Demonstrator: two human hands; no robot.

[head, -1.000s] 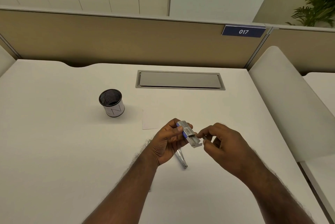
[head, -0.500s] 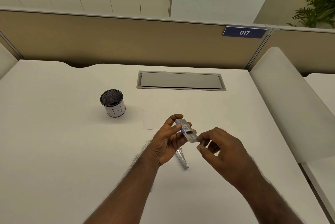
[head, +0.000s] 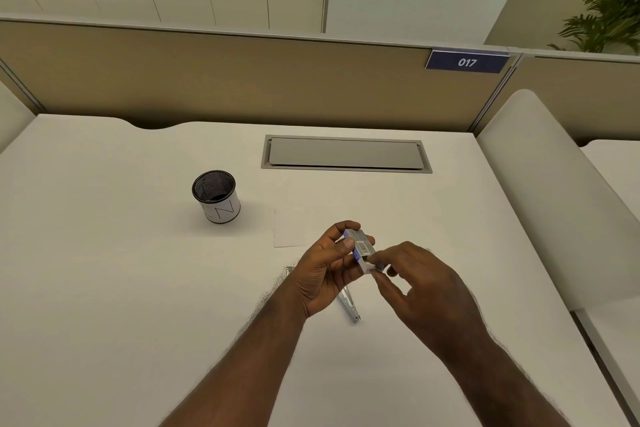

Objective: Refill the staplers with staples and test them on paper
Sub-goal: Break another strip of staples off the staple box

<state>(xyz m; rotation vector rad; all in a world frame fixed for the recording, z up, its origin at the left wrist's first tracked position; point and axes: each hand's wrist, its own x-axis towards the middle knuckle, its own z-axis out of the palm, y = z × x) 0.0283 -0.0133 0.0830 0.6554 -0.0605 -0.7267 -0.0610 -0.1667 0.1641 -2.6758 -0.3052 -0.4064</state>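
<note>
Our left hand [head: 329, 267] grips the staple box [head: 360, 249], barcode label up, above the desk [head: 104, 288] near its middle. Our right hand [head: 419, 284] pinches at the box's near end. The stapler [head: 349, 305] lies under them, beside paper [head: 289, 229]. A cup [head: 216, 196] marked "N" stands left; a sign [head: 467, 61] reads "017".

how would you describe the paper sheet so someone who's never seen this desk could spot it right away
Start at the grey cable hatch set into the far middle of the white desk, then come toward the person. The paper sheet lies flat just beyond the left hand, to the right of the mesh pen cup. It is nearly the desk's own white, told only by its faint straight edges.
</note>
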